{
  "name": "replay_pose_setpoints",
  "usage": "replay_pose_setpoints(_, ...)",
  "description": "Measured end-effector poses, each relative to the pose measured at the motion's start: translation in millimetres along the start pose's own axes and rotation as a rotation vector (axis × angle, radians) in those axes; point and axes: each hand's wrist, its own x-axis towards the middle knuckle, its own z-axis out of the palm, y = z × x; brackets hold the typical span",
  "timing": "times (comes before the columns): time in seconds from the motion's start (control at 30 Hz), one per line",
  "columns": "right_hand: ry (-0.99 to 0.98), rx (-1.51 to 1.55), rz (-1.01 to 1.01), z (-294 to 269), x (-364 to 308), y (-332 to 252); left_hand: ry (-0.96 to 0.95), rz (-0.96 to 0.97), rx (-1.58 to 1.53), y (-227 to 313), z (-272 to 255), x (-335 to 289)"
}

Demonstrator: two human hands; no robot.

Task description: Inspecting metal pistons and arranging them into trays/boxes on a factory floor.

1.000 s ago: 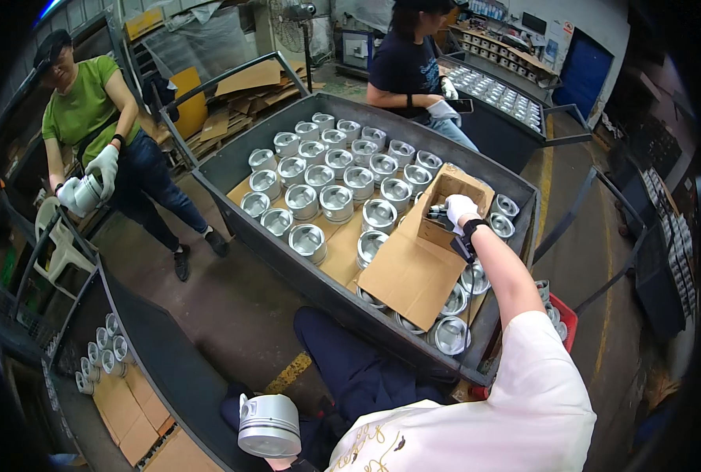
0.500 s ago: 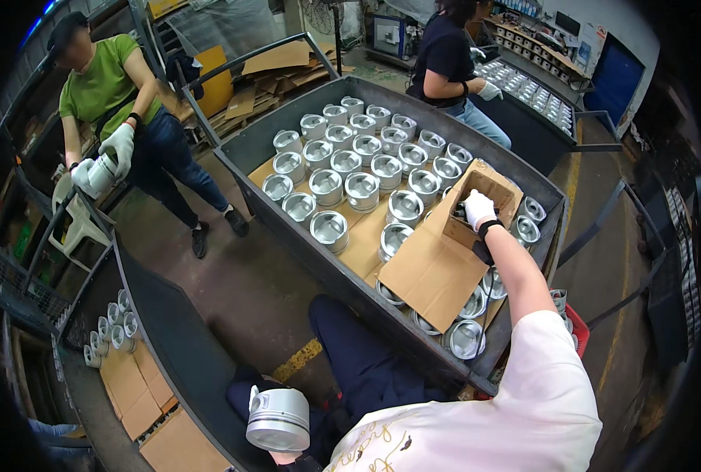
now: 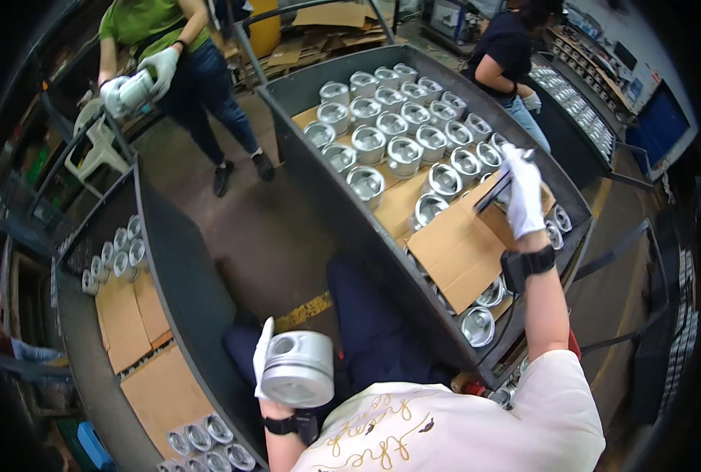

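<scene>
My left hand (image 3: 261,358), in a white glove, is wrapped round a silver metal piston (image 3: 298,368) above my lap. The piston's pin hole faces up and its flat end points toward me. In the large bin, my gloved right hand (image 3: 525,193) is closed round a slim dark tool (image 3: 492,194) with a shiny end; its exact kind does not show. That hand is above an open cardboard box, whose long flap (image 3: 462,256) lies over some pistons. Hand and wrist hide most of the box. Rows of upright pistons (image 3: 404,157) fill the bin beside it.
A second dark bin (image 3: 161,291) on my left holds cardboard sheets (image 3: 161,393) and pistons at both ends. A co-worker in green (image 3: 158,39) handles a piston at far left, near a white chair (image 3: 99,153). Another person (image 3: 504,67) works behind the large bin.
My right hand has come up out of the cardboard box with the dark tool in it. The left hand has raised the piston slightly. The whole view has shifted.
</scene>
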Motion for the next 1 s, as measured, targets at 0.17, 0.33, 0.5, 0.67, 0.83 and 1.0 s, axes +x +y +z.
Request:
replay_pose_setpoints(0.17, -0.483, 0.151, 0.491, 90.0, -106.8, 39.5, -0.083, -0.304, 0.098, -7.5, 1.3, 26.3)
replay_pose_setpoints(0.33, -0.831, 0.005, 0.601, 158.3, -163.4, 58.5, 0.088, -0.112, 0.393, -19.4, -5.3, 38.3)
replay_pose_setpoints(0.5, -1.046, -0.141, 0.707, 196.9, -189.5, 99.7, 0.051, 0.015, 0.275, -20.0, -21.6, 33.1)
replay_pose_setpoints(0.67, -1.490, -0.256, -0.001, 197.1, -197.7, 124.2, 0.118, -0.018, 0.272, -15.7, -8.9, 28.9)
replay_pose_setpoints(0.83, -1.652, -0.303, -0.276, 186.4, -197.1, 152.9, 0.047, -0.116, 0.367, -13.1, -16.8, 38.8)
replay_pose_setpoints(1.0, -1.209, 0.043, 1.109, 185.5, -210.5, 164.4, -0.086, -0.203, 0.190, -19.8, -20.3, 44.8)
